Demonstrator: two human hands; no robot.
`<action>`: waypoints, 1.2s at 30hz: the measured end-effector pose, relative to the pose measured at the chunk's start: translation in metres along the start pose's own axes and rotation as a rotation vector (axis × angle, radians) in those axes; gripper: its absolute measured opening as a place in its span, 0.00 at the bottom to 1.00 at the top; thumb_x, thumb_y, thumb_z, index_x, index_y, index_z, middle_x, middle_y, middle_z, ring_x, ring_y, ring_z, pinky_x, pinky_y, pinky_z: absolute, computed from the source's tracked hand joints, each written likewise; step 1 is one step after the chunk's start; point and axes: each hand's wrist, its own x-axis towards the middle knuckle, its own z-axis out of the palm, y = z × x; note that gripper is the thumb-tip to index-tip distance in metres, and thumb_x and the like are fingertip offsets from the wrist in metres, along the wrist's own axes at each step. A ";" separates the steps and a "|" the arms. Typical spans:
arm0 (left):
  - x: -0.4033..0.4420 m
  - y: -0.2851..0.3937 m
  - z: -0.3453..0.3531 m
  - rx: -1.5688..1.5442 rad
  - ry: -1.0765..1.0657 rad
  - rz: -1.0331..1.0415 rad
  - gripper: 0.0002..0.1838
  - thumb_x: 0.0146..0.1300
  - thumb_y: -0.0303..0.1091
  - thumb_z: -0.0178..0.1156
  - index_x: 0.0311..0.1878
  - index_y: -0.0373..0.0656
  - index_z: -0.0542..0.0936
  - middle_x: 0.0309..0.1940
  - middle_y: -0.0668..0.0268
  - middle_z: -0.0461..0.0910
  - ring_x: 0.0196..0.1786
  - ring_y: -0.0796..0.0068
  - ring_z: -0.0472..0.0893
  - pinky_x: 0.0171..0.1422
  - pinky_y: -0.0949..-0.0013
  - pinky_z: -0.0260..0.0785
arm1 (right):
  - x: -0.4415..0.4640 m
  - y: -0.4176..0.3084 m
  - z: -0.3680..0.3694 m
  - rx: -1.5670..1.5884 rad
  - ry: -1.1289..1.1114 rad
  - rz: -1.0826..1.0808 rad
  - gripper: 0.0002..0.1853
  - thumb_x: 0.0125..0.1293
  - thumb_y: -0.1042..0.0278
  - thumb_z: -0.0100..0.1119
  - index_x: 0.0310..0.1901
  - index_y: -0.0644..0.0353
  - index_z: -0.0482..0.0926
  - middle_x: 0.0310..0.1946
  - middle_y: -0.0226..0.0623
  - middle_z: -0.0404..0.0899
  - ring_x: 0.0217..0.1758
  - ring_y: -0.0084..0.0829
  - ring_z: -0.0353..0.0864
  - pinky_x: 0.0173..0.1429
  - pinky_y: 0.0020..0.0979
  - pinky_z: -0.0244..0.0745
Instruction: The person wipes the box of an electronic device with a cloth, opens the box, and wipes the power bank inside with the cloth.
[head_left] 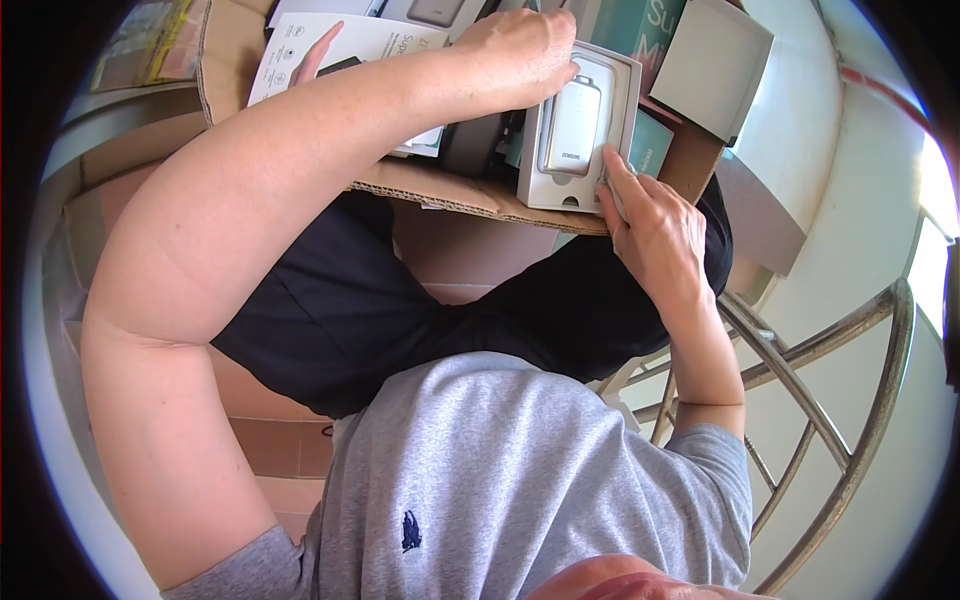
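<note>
My right hand (655, 220) grips the lower right side of an open white box (552, 192), thumb near its bottom edge and fingers along its side. Inside lies a silvery-white power bank (573, 125) with a rounded shape and small lettering. Curled at the upper left of that box is my left hand (520, 60), its thumb and forefinger by the top end of the power bank. What those fingers hold is hidden. Under both hands stands a cardboard carton (450, 192) filled with product boxes.
Left in the carton is a white printed box (290, 65). A teal box (630, 25) and an open white lid or tray (710, 70) are at the right. My dark-trousered legs (320, 300) are below the carton. A metal tube frame (850, 400) stands at the right.
</note>
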 end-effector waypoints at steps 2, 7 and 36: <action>0.000 -0.002 0.002 0.012 0.043 0.030 0.16 0.69 0.33 0.58 0.46 0.26 0.72 0.32 0.41 0.83 0.36 0.42 0.87 0.39 0.51 0.83 | 0.001 0.005 0.000 0.095 -0.029 0.036 0.18 0.71 0.68 0.63 0.60 0.61 0.82 0.27 0.37 0.84 0.22 0.36 0.83 0.27 0.32 0.76; 0.000 -0.004 0.005 0.024 0.082 0.046 0.16 0.69 0.34 0.57 0.45 0.26 0.71 0.31 0.41 0.83 0.34 0.42 0.87 0.37 0.52 0.83 | 0.000 0.010 0.006 0.153 -0.063 0.088 0.20 0.71 0.67 0.63 0.63 0.59 0.80 0.28 0.43 0.87 0.24 0.41 0.85 0.28 0.35 0.77; -0.004 0.006 0.008 0.041 0.014 -0.168 0.13 0.72 0.33 0.56 0.43 0.29 0.80 0.30 0.47 0.87 0.27 0.54 0.88 0.32 0.59 0.83 | 0.023 0.011 -0.011 0.133 -0.316 0.263 0.26 0.74 0.64 0.59 0.72 0.53 0.75 0.33 0.52 0.87 0.30 0.51 0.85 0.42 0.43 0.79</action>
